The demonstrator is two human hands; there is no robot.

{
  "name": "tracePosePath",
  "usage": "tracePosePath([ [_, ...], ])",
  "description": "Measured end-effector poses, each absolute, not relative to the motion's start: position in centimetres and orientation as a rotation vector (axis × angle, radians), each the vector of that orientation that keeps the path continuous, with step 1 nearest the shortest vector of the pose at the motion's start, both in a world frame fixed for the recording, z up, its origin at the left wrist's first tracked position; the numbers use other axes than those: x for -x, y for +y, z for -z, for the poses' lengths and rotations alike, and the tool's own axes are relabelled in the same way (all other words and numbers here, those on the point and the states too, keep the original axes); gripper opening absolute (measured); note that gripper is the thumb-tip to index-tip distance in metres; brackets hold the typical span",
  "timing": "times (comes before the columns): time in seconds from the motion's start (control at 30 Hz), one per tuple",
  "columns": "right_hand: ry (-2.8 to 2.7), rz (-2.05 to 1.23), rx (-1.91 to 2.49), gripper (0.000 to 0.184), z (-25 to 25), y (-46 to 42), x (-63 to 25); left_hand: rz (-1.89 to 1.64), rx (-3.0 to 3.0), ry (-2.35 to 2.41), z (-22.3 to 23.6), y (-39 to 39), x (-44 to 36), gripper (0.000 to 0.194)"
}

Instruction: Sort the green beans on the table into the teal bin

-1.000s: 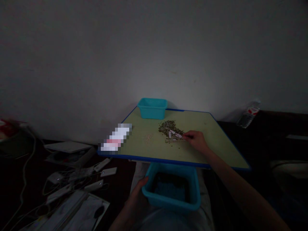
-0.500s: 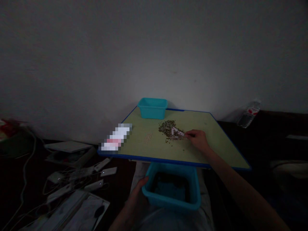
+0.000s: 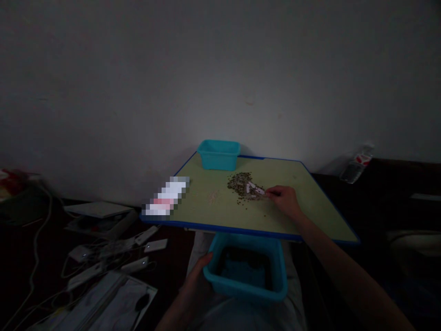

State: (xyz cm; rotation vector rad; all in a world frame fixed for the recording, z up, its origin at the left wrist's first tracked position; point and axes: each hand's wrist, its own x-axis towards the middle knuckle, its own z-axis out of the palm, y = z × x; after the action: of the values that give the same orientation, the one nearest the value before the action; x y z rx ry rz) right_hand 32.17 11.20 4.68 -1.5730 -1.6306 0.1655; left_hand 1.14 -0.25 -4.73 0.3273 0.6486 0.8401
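Plainly, the right hand (image 3: 284, 200) reaches over the surface (image 3: 313, 207), its grip closed to a narrow pinch, with thumb and finger meeting at the right end of a thin flat piece (image 3: 257, 189) with pale markings. The piece extends leftward from the fingertips, away from the palm, over the right side of a heap of small brown grains (image 3: 238, 184); whether it touches them cannot be told in this dim light. The heap lies left of the grip, with a few strays toward the surface's front edge. The left hand (image 3: 200, 272) is at the left side of a lower blue tub (image 3: 245, 291) on the lap (image 3: 295, 285), its thumb at the rim; the fingers are lost in shadow, so how tightly they close cannot be told. Farther back on the surface stands an upper blue tub (image 3: 218, 161), and a pale scatter (image 3: 212, 197) lies left of the heap.
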Motion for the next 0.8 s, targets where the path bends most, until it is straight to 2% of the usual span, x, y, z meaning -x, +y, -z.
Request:
tracePosePath([
  [0.13, -1.633, -0.177, 1.583, 0.014, -4.5, 11.3, -32.2, -0.825, -0.284, 0.627, 5.0, 0.0, -1.1, 0.033],
  [0.27, -1.669, -0.17, 1.566, 0.015, -4.4, 11.3, -32.2, -0.813, -0.289, 0.642, 4.8, -0.2, -1.0, 0.04],
  [0.43, -1.745, -0.18, 1.539, 0.015, -4.8, 11.1, -32.0, -0.801, -0.304, 0.652, 4.0, -0.5, -1.0, 0.036],
  [0.8, -1.75, -0.239, 1.486, 0.016, -4.8, 10.9, -31.9, -0.831, -0.309, 0.617, 4.4, -0.2, -1.2, 0.043],
])
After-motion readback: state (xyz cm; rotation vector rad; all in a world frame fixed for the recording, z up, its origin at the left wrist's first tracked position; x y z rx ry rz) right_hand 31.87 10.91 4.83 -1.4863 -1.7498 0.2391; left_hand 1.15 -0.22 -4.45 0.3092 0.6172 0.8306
